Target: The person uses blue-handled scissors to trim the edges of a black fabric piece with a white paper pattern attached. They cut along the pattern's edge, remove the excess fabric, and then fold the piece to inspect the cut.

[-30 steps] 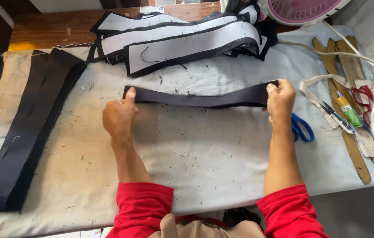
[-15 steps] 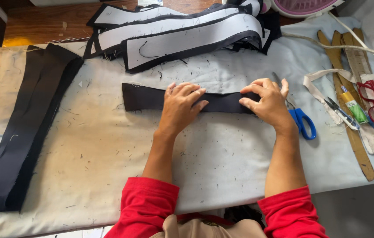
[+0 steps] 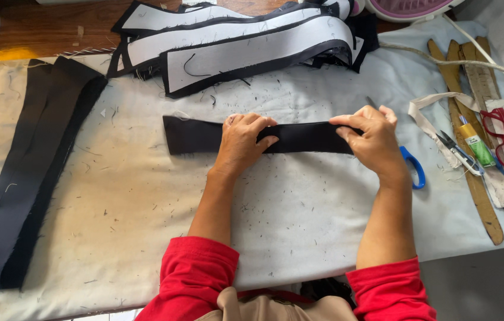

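Long narrow strip of black fabric (image 3: 204, 135), folded lengthwise, lies flat & horizontal across middle of the cloth-covered work surface. Left end squared off & free; mid and right parts hidden under hands.

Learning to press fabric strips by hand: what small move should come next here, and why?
Probably slide the left hand leftward along the long black fabric strip. The right hand pins its right end and the left hand presses its middle, while the left end lies untouched on the padded cloth-covered table.
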